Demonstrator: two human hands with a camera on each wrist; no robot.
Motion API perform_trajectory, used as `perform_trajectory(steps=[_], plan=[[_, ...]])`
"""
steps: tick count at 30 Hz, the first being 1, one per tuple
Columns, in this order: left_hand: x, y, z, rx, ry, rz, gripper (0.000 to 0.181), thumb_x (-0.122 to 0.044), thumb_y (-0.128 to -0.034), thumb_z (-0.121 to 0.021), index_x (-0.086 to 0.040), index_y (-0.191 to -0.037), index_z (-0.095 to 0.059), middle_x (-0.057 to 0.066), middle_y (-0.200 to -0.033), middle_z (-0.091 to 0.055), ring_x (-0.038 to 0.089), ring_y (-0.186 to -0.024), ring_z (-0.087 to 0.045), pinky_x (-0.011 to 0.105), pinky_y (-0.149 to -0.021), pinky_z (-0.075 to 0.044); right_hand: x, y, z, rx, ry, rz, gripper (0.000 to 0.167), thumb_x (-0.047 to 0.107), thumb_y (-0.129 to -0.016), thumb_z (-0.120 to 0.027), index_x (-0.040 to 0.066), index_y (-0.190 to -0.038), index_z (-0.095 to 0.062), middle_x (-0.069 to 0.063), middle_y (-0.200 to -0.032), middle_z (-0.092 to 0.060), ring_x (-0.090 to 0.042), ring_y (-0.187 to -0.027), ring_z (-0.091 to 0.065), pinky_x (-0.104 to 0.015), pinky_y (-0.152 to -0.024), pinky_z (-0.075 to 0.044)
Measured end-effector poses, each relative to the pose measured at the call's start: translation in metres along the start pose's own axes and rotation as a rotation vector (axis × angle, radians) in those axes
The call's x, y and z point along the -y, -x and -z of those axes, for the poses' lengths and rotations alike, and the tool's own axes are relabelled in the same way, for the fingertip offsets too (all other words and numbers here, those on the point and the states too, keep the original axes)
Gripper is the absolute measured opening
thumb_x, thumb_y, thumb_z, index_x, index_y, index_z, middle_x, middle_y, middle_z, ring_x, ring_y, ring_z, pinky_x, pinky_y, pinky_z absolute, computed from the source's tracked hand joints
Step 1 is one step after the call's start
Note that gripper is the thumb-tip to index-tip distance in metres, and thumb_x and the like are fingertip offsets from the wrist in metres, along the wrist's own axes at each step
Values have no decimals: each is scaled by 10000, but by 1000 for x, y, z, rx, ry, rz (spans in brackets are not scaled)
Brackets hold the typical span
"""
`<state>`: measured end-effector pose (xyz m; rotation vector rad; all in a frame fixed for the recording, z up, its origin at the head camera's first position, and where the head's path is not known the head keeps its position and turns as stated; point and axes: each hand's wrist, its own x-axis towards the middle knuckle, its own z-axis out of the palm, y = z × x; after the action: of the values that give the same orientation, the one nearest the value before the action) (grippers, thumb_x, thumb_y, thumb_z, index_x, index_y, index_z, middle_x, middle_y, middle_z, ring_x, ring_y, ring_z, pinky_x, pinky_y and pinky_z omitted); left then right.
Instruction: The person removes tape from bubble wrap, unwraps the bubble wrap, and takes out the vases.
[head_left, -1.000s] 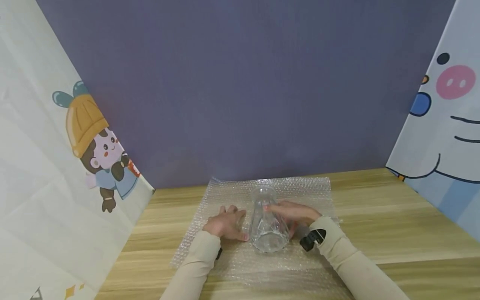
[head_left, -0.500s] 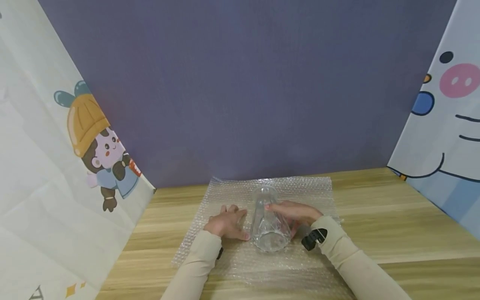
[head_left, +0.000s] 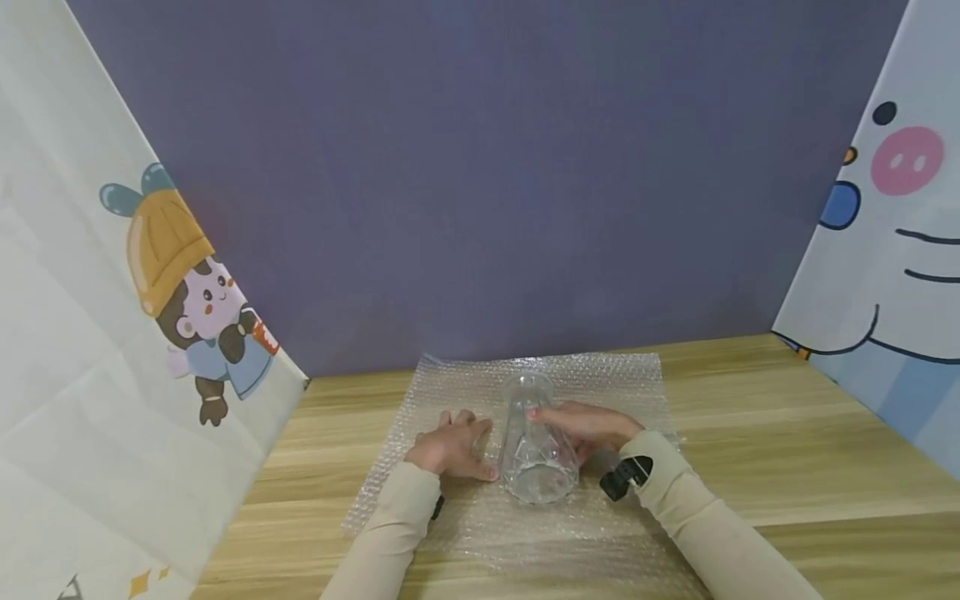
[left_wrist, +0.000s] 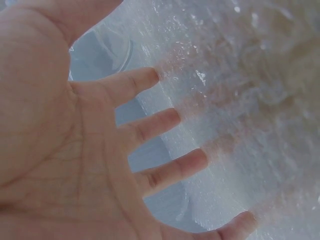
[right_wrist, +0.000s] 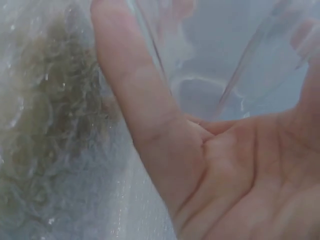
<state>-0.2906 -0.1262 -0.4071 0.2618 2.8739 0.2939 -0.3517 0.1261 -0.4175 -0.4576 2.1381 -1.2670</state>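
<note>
A clear glass vase [head_left: 529, 442] lies on its side across a sheet of bubble wrap [head_left: 607, 379], its narrower flared end pointing away from me. My right hand [head_left: 596, 425] holds it from the right, one finger laid along the top and the others partly hidden behind the glass. In the right wrist view the clear glass [right_wrist: 210, 60] sits within the curve of that hand. My left hand [head_left: 450, 450] is spread just left of the vase. Its fingertips [left_wrist: 192, 162] touch the bubble wrap in the left wrist view.
The wrap lies on a wood-grain table [head_left: 750, 433]. A dark purple panel [head_left: 480, 183] rises at the table's back edge. White cloths printed with a cartoon child [head_left: 217, 304] and a pink snout [head_left: 907, 161] stand at the left and right.
</note>
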Motion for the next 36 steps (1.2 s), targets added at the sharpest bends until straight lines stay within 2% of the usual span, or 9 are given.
perform_trajectory(steps=[4,12,18,24,30,36], plan=[[0,1,-1,9,12,6,922,-542,-800,-820,-236,-1571,-417,80,-1608,-388,416,-1494,-304,772,-1009,-402,1,0,0,17,-5,2,697,578,-974,-525,29,-1403,-564,-141,-1146,-689,-198,-757,-707,-368,-617,-623],[1,0,1,4,26,5,928,-537,-793,-827,-236,-1570,-419,98,-1627,-367,452,-1521,-259,804,-1031,-355,0,2,2,18,13,13,691,606,-989,-511,43,-1380,-601,-130,-1168,-676,-204,-717,-688,-345,-613,-615],[2,-1,-1,1,28,-1,923,-534,-789,-832,-235,-1564,-429,95,-1601,-394,412,-1473,-323,771,-993,-408,-1,1,2,31,21,28,661,602,-989,-508,47,-1321,-643,-120,-1024,-700,-157,-640,-660,-289,-556,-580],[2,0,0,-3,33,-7,922,-526,-784,-839,-229,-1559,-438,95,-1583,-408,410,-1460,-336,755,-977,-426,0,2,1,19,17,22,651,602,-984,-513,70,-1337,-639,-99,-1008,-682,-138,-594,-629,-266,-523,-546],[3,1,0,-2,35,-11,920,-528,-788,-836,-232,-1561,-435,88,-1573,-413,384,-1432,-356,736,-971,-436,1,1,0,12,4,16,654,611,-970,-522,68,-1307,-661,-95,-844,-694,-135,-579,-642,-256,-512,-544],[4,3,0,-6,23,-17,910,-526,-790,-836,-230,-1556,-443,77,-1546,-433,357,-1379,-384,729,-947,-454,1,1,-1,32,-2,39,620,600,-977,-518,70,-1246,-696,-83,-882,-702,-122,-582,-643,-246,-509,-547]])
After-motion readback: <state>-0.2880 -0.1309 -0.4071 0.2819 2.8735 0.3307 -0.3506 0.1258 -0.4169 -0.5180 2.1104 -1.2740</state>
